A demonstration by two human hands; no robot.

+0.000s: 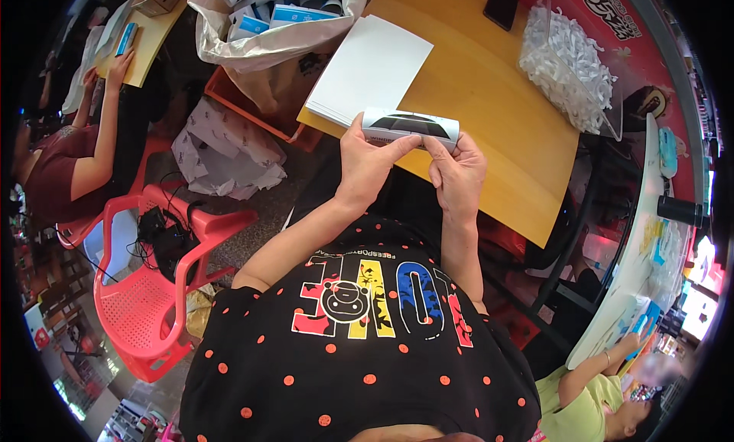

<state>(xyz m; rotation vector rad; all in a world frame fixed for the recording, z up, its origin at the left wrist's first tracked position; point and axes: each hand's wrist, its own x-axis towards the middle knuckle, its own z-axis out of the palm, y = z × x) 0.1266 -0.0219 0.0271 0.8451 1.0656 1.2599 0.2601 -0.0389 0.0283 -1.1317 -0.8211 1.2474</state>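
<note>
A printed sheet, white with a dark curved picture, is rolled into a short tube and held level at the table's near edge. My left hand grips its left end, thumb along the near side. At the right end, my right hand pinches it, the thumbs nearly meeting in the middle. Both hands are closed on it; the fingers behind the roll are partly hidden. Just beyond lies a stack of white paper sheets on the yellow wooden table.
A clear bin of white paper strips and a dark phone are at the table's far right. Left stands a bag of blue-and-white rolls above an orange crate. A red chair is lower left. People work on both sides.
</note>
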